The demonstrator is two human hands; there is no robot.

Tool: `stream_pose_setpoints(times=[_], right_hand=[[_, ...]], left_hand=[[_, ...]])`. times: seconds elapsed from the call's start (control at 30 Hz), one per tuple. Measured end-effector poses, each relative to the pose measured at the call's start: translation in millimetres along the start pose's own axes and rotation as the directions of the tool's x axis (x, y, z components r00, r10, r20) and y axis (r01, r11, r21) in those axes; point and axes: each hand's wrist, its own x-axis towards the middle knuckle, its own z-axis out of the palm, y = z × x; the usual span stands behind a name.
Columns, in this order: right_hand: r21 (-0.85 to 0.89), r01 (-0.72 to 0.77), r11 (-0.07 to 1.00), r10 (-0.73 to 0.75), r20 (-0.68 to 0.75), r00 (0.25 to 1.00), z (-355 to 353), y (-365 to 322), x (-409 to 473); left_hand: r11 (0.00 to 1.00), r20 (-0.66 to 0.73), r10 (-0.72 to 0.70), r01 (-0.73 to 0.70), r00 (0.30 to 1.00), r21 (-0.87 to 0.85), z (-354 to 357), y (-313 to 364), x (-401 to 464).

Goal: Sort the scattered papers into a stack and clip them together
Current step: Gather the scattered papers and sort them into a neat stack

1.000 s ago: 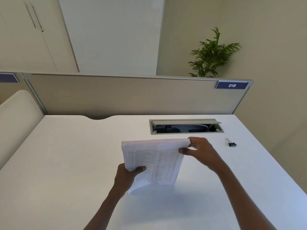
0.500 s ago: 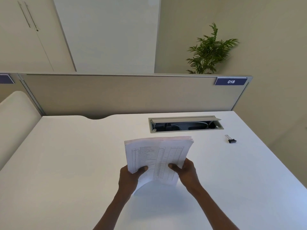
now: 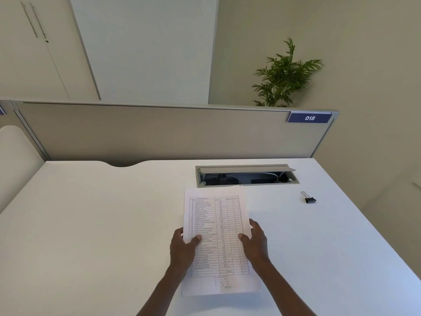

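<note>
Papers (image 3: 216,238): stack on the desk (image 3: 91,224), near centre; top sheet a printed table, text too small to read.
Left hand (image 3: 183,248): grasps the stack's left edge, thumb on top.
Right hand (image 3: 255,244): grasps the right edge.
Clip (image 3: 309,198): far right, apart from the stack.
Sign (image 3: 309,118): "018".
</note>
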Motion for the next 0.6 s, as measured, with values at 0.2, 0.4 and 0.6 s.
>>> stream_pose_setpoints(times=[0.2,0.4,0.6], right_hand=[[-0.094,-0.018,0.995,0.022,0.037,0.999,-12.0,20.9,19.3],[-0.188,-0.045,0.981,0.066,0.107,0.992,-17.9,43.3,30.7],[-0.32,-0.016,0.947,0.087,0.207,0.975,-17.3,57.5,46.3]], left_hand=[[0.975,-0.126,0.115,-0.087,0.985,0.204,29.1,-28.0,4.1],[0.954,-0.193,0.099,-0.038,0.976,0.298,36.7,-39.7,1.7],[0.931,-0.212,0.1,-0.016,0.972,0.365,39.7,-43.1,6.3]])
